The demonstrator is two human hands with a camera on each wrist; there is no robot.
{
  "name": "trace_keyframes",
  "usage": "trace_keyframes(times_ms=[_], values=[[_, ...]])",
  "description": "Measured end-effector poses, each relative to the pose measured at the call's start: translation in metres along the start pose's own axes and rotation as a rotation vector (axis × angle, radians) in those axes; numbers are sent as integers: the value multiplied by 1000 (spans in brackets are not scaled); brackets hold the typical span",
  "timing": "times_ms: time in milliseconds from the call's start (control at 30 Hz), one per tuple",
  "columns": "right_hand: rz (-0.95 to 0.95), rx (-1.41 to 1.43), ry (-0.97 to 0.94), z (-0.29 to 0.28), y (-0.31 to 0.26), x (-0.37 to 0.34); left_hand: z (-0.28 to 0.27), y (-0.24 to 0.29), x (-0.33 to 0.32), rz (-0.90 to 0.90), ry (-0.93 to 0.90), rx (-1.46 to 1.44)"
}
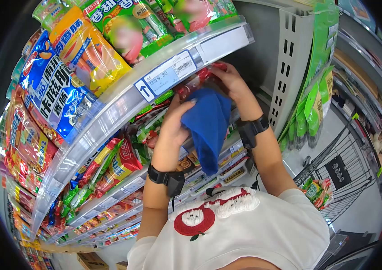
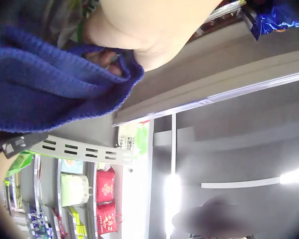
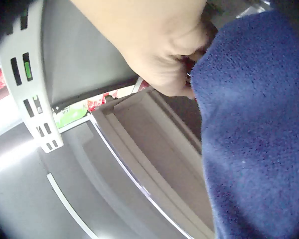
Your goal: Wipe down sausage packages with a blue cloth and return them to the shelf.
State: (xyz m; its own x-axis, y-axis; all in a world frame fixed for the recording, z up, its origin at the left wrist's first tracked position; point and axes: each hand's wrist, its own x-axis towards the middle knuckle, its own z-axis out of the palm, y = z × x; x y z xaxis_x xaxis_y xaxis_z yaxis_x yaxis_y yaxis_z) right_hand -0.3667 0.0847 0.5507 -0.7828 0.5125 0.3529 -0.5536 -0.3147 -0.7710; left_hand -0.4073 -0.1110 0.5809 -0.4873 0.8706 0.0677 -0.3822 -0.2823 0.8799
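A blue cloth (image 1: 209,130) hangs between the two hands, just below the upper shelf's edge. The left hand (image 1: 175,123) pinches its left side, thumb on top; in the left wrist view the cloth (image 2: 55,89) drapes beside that hand (image 2: 139,30), fingertips partly inside its folds. The right hand (image 1: 235,85) holds a shiny red package (image 1: 197,83) at its right end, under the shelf edge. In the right wrist view the hand (image 3: 159,50) is next to the cloth (image 3: 259,124), which hides most of its fingers.
Above is a curved shelf with a price label (image 1: 166,76) and bagged snacks (image 1: 56,85). Lower shelves hold more packets (image 1: 119,166). A slotted upright post (image 1: 285,63) stands right of the hands. A shopping cart (image 1: 344,175) with a packet inside is at the right.
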Motion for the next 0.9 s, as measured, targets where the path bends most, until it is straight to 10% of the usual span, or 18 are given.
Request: trace_keyframes(times_ms=[400, 700, 900], values=[[-331, -813, 193, -6, 11, 20, 17, -13, 13, 89, -7, 113], [-77, -899, 299, -19, 18, 16, 15, -11, 2, 27, 70, 28], [-385, -1125, 402, 7, -2, -34, 7, -14, -30, 92, -25, 0]])
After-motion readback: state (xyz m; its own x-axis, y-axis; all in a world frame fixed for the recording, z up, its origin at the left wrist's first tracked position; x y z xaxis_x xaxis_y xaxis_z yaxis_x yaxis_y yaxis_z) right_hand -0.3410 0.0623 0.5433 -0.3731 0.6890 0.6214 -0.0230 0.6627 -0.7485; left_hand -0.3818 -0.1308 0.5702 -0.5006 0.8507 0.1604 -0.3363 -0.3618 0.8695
